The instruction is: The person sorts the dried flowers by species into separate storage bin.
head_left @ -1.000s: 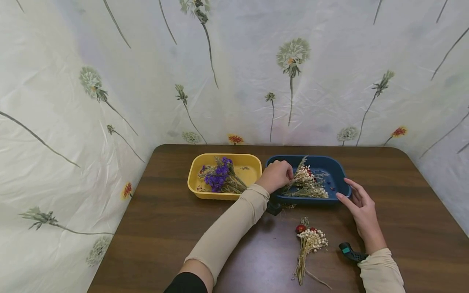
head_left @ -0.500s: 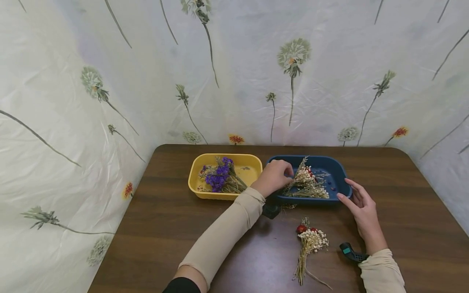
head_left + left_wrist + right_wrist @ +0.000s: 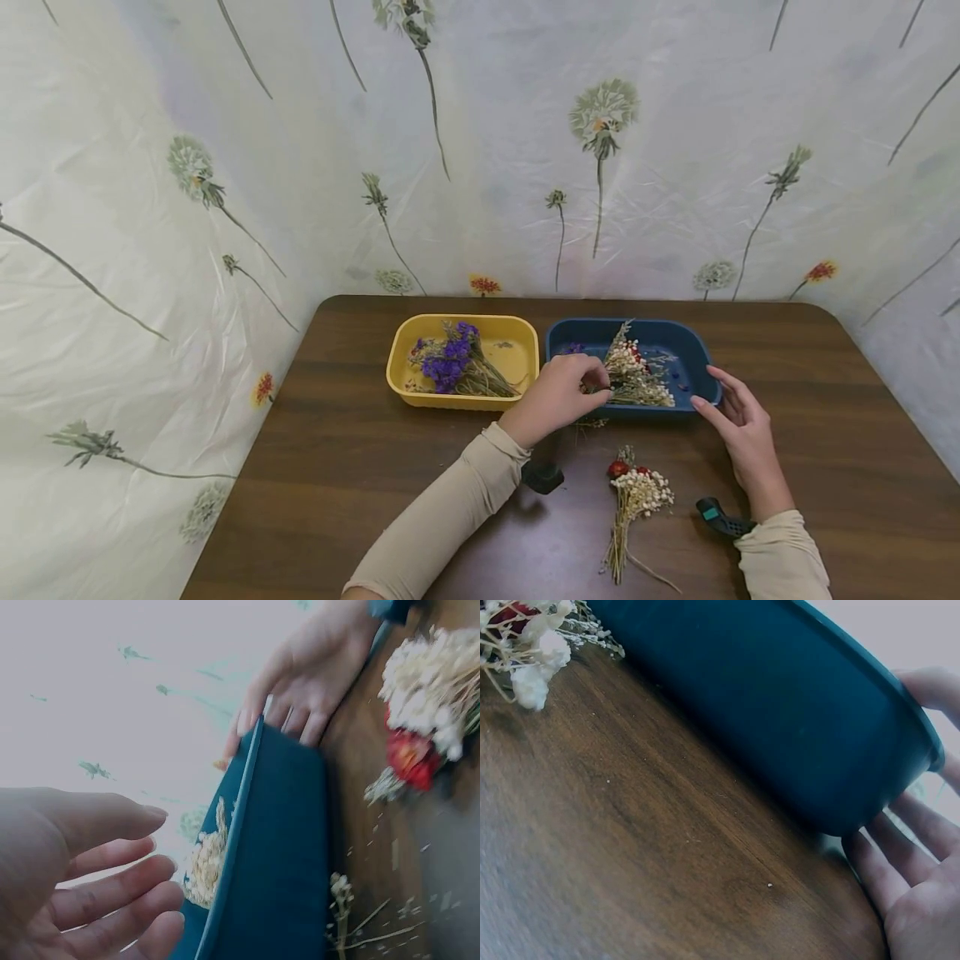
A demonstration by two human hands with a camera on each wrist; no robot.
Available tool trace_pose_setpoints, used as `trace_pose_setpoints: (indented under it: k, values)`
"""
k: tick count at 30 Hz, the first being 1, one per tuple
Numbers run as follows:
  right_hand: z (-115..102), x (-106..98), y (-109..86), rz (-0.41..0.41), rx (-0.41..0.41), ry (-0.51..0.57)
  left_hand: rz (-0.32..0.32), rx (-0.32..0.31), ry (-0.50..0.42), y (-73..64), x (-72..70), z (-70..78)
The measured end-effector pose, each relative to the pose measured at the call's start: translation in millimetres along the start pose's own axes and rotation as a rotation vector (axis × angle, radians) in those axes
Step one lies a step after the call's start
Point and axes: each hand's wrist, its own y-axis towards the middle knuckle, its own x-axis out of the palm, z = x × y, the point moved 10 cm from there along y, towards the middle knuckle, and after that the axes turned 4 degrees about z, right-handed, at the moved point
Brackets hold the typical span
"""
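My left hand (image 3: 558, 396) hovers over the front left edge of the blue tray (image 3: 688, 354), its fingers loosely bent. In the left wrist view nothing lies between the thumb and fingers (image 3: 131, 889). Dried flowers (image 3: 633, 375), cream with some red, lie in the blue tray beside that hand. My right hand (image 3: 742, 437) grips the tray's right front corner. In the right wrist view its fingers (image 3: 907, 851) spread against the tray's end wall (image 3: 840, 761). A small bunch of cream and red dried flowers (image 3: 641, 492) lies on the table in front.
A yellow tray (image 3: 517, 342) with purple dried flowers (image 3: 450, 362) stands to the left of the blue one. Purple bits (image 3: 575, 347) lie in the blue tray's left end. Stray sprigs (image 3: 590, 423) are on the wooden table (image 3: 360, 467). A flower-printed cloth (image 3: 480, 167) hangs behind.
My left hand has drawn back toward the tray's front edge, uncovering its left end. The right hand stays at the corner, and the flowers lie as before.
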Motion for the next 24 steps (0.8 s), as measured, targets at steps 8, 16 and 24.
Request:
trace_pose_setpoints:
  k: [8,16,24]
  values:
    - [2,0,0.9,0.000,0.008,0.000,-0.054,0.029,-0.028,-28.9,14.2,9.1]
    - [1,-1,0.6,0.002,0.006,0.017,-0.086,0.056,0.006,-52.7,34.2,16.0]
    - [0,0,-0.4,0.000,0.007,0.018,-0.136,0.081,0.074,-78.1,58.8,24.3]
